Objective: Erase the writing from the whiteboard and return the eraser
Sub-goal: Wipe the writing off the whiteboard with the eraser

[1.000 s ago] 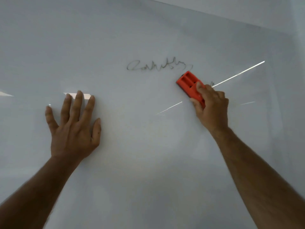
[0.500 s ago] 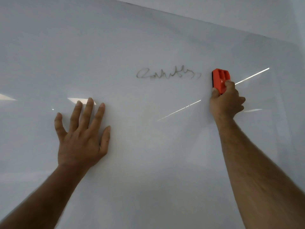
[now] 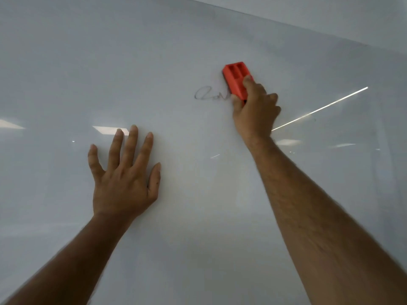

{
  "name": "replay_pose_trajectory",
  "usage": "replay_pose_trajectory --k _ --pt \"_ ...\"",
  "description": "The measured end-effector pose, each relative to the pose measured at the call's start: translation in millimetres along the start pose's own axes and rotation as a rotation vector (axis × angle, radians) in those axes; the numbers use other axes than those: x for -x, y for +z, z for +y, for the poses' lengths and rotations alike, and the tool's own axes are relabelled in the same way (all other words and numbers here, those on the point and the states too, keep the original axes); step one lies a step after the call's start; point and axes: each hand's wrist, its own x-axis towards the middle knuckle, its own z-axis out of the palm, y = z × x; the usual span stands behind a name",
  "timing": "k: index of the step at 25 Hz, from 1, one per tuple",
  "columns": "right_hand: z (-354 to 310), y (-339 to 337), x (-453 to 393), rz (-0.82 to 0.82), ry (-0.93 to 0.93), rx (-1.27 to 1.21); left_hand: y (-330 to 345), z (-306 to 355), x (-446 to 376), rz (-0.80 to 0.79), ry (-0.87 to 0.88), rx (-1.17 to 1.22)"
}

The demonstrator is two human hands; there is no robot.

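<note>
whiteboard (image 3: 198,51) | writing (image 3: 209,94) illegible scrawl | right hand (image 3: 255,111) fingers grip eraser (image 3: 236,79) | left hand (image 3: 123,179) fingers splayed flat

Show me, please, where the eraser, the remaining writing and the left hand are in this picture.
eraser (image 3: 235,79): head view, on its orange plastic back.
remaining writing (image 3: 203,93): head view, on the looped first stroke.
left hand (image 3: 123,183): head view, on the back of the hand.

Eraser (image 3: 236,79) moved left; writing (image 3: 210,94) now mostly erased.

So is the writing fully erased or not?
Not yet: a few strokes of writing remain left of the eraser in the right hand.
</note>
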Motion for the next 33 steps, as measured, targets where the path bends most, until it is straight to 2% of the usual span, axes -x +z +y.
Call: replay_pose_trajectory --k 3,6,9,11,13,15,19,22,25,28,31,33 --pt "-52 7 22 -0.053 -0.209 -0.042 -1 0 1 -0.002 0.002 0.006" --pt "-93 15 59 -0.090 -0.527 -0.062 -4 -1 -1 -0.024 -0.013 0.037" --pt "-89 15 71 -0.100 -0.776 -0.050 -5 -4 0 -0.038 -0.024 0.052" --pt "-67 12 64 -0.061 -0.829 -0.049 -5 -4 2 -0.019 -0.022 0.063" --pt "-37 9 56 -0.018 -0.758 -0.069 -4 -4 1 0.007 -0.012 0.067" --pt "2 5 44 0.023 -0.604 -0.100 -3 -4 1 0.021 -0.005 0.067" --pt "113 -12 25 0.041 -0.206 -0.040 0 -5 0 0.013 0.008 0.044" --pt "197 -28 49 0.072 0.161 0.015 2 -5 1 0.016 0.006 0.038" --pt "222 -33 84 0.094 0.384 -0.018 3 -3 0 0.014 0.006 0.037" --pt "183 -24 115 0.144 0.377 -0.081 4 -3 0 0.005 0.011 0.043" --pt "115 -17 155 0.154 0.115 -0.170 4 -3 2 0.000 0.016 0.037" --pt "66 -14 189 0.097 -0.076 -0.217 4 -4 3 0.008 0.025 0.055"
